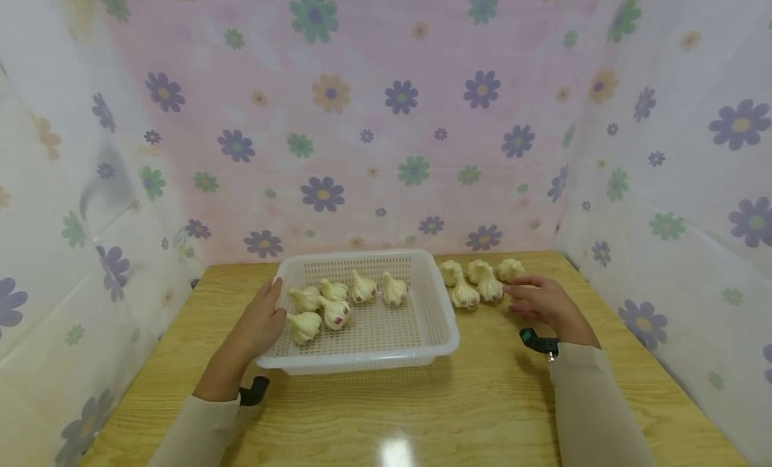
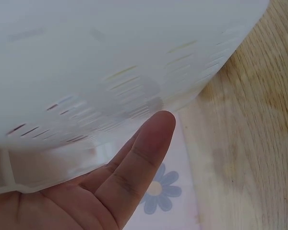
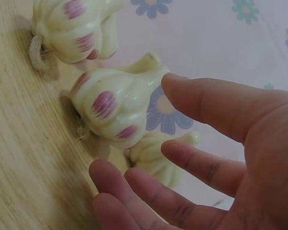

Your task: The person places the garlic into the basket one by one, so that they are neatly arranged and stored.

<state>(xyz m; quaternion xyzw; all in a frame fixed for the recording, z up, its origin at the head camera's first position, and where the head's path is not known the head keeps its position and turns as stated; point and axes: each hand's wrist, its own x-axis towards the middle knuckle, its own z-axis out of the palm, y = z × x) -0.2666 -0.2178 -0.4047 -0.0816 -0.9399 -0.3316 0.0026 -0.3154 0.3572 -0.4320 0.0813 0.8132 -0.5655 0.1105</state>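
Note:
My left hand grips the left rim of a white plastic basket with slotted walls. The left wrist view shows its fingers against the basket's outer wall. Several pale garlic bulbs with purple patches lie inside, mostly toward the left. Right of the basket, more garlic bulbs rest on the table in a loose cluster. My right hand hovers beside this cluster with fingers spread and nothing held. In the right wrist view, its thumb is near the neck of one garlic bulb.
The wood-grain table spans the space below. A flower-printed cloth hangs behind and along both sides. Dark wrist mounts sit at both sleeve cuffs.

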